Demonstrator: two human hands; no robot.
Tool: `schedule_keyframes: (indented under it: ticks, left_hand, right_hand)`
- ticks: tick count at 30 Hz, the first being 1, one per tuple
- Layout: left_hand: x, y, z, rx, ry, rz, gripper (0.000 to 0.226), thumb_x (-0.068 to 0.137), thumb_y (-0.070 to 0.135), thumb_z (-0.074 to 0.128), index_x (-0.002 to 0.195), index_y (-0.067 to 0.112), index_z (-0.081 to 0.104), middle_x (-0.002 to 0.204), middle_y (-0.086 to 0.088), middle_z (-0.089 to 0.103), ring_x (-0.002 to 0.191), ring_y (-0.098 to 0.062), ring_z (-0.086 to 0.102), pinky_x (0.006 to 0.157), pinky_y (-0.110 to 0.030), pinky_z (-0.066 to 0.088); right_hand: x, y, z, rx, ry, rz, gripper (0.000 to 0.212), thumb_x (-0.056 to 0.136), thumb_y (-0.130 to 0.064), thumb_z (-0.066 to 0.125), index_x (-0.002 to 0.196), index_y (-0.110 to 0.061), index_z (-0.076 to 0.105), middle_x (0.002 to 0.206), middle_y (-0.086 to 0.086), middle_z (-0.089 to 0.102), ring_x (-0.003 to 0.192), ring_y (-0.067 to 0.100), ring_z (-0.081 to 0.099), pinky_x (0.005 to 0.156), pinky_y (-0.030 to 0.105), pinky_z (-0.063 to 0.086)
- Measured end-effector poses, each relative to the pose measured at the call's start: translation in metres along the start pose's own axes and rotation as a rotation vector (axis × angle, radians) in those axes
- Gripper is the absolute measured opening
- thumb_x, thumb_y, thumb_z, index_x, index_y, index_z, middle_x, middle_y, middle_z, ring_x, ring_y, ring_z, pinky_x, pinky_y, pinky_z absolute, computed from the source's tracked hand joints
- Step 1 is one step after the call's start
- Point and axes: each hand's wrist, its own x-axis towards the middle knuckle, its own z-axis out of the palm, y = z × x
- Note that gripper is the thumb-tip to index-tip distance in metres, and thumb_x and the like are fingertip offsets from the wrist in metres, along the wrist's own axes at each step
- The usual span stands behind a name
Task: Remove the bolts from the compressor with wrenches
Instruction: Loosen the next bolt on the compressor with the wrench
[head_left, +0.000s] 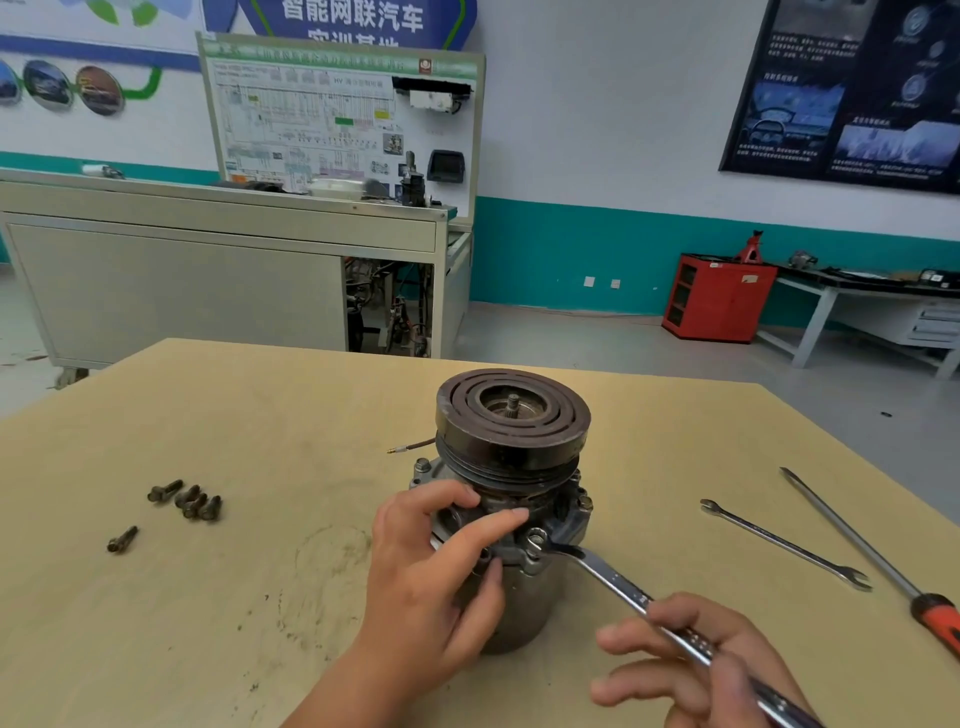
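Observation:
The compressor (519, 603) stands upright on the table (260, 415), its dark pulley (511, 421) on top. My left hand (431, 582) grips the compressor body just under the pulley. A silver ring wrench (618, 582) sits with its ring end on a bolt (535, 538) at the front flange. My right hand (706, 670) holds the wrench handle at the lower right, thumb over the shaft. Several removed bolts (189, 501) lie in a cluster at the left, with one more bolt (122, 539) apart in front of them.
A second open-end wrench (784, 543) and a screwdriver with an orange handle (878, 561) lie on the table at the right. A thin wire with a brass tip (410, 447) sticks out behind the compressor. A cabinet and red tool chest stand beyond the table.

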Motion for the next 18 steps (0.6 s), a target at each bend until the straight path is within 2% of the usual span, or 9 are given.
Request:
schedule_keyframes:
  ticks: [2, 4, 6, 8, 10, 12, 14, 15, 18]
  left_hand:
    - [0.000, 0.000, 0.001, 0.012, -0.006, 0.005, 0.035, 0.080, 0.022, 0.054, 0.113, 0.032, 0.061, 0.113, 0.004, 0.039, 0.101, -0.018, 0.048, 0.079, -0.049, 0.046]
    - [-0.001, -0.001, 0.001, 0.016, -0.004, 0.010, 0.034, 0.081, 0.022, 0.053, 0.111, 0.034, 0.062, 0.113, 0.005, 0.039, 0.102, -0.017, 0.047, 0.078, -0.050, 0.046]
    - [0.000, -0.001, 0.001, 0.007, 0.005, 0.007, 0.033, 0.080, 0.021, 0.053, 0.109, 0.034, 0.063, 0.113, 0.006, 0.039, 0.103, -0.016, 0.047, 0.078, -0.050, 0.046]
    - [0.000, 0.000, 0.002, -0.002, 0.014, 0.003, 0.033, 0.080, 0.021, 0.053, 0.108, 0.035, 0.063, 0.113, 0.007, 0.039, 0.102, -0.016, 0.047, 0.077, -0.050, 0.046]
    - [-0.001, 0.000, 0.003, -0.027, 0.020, -0.003, 0.033, 0.080, 0.020, 0.053, 0.107, 0.036, 0.063, 0.113, 0.009, 0.037, 0.102, -0.016, 0.047, 0.076, -0.052, 0.046]
    - [-0.001, 0.000, 0.003, -0.049, 0.021, -0.003, 0.033, 0.080, 0.019, 0.053, 0.106, 0.037, 0.064, 0.114, 0.010, 0.036, 0.102, -0.017, 0.047, 0.074, -0.054, 0.046]
    - [-0.002, -0.001, 0.004, -0.052, 0.021, 0.008, 0.033, 0.080, 0.018, 0.053, 0.105, 0.037, 0.064, 0.116, 0.009, 0.037, 0.102, -0.018, 0.047, 0.073, -0.054, 0.046]
    - [-0.002, -0.001, 0.004, -0.052, 0.021, 0.018, 0.034, 0.080, 0.017, 0.052, 0.104, 0.037, 0.064, 0.119, 0.010, 0.036, 0.102, -0.018, 0.047, 0.073, -0.054, 0.045]
    - [-0.003, -0.003, 0.003, -0.050, 0.020, 0.037, 0.037, 0.081, 0.017, 0.052, 0.109, 0.039, 0.063, 0.118, 0.011, 0.036, 0.104, -0.017, 0.047, 0.074, -0.055, 0.045]
  right_hand:
    - [-0.005, 0.002, -0.001, 0.004, -0.057, 0.052, 0.066, -0.006, -0.065, 0.080, 0.044, -0.023, 0.068, 0.065, 0.022, 0.069, 0.038, 0.027, 0.062, 0.031, 0.015, 0.039]
    - [-0.006, 0.005, -0.001, -0.027, -0.118, 0.072, 0.066, -0.001, -0.067, 0.081, 0.049, -0.025, 0.070, 0.067, 0.018, 0.071, 0.042, 0.025, 0.063, 0.037, 0.017, 0.043]
    - [-0.003, 0.006, -0.003, -0.093, -0.158, -0.004, 0.063, 0.012, -0.077, 0.077, 0.057, -0.033, 0.071, 0.067, 0.017, 0.071, 0.044, 0.025, 0.065, 0.037, 0.012, 0.041]
    - [0.005, 0.005, -0.006, -0.085, -0.111, -0.074, 0.057, 0.027, -0.080, 0.074, 0.059, -0.034, 0.071, 0.061, 0.020, 0.068, 0.039, 0.026, 0.062, 0.033, 0.007, 0.033]
    - [0.020, 0.002, -0.013, 0.041, 0.011, -0.097, 0.035, 0.064, -0.065, 0.067, 0.065, -0.030, 0.072, 0.052, 0.018, 0.063, 0.033, 0.022, 0.055, 0.036, 0.006, 0.030]
    - [0.043, 0.003, -0.023, 0.070, 0.070, -0.062, 0.029, 0.090, -0.035, 0.047, 0.082, -0.021, 0.072, 0.046, 0.008, 0.052, 0.034, 0.016, 0.045, 0.037, 0.012, 0.031]
    - [0.063, 0.007, -0.035, -0.040, -0.001, -0.052, 0.030, 0.097, -0.023, 0.040, 0.094, -0.010, 0.067, 0.046, 0.000, 0.043, 0.039, 0.009, 0.037, 0.043, 0.022, 0.031]
    - [0.075, 0.005, -0.036, -0.066, -0.015, -0.033, 0.031, 0.098, -0.022, 0.039, 0.094, -0.008, 0.066, 0.046, -0.002, 0.042, 0.041, 0.008, 0.035, 0.045, 0.022, 0.029]
    - [0.101, -0.006, -0.025, 0.034, -0.036, 0.035, 0.029, 0.092, -0.024, 0.043, 0.081, -0.010, 0.066, 0.046, -0.004, 0.039, 0.039, 0.007, 0.032, 0.039, 0.018, 0.029]
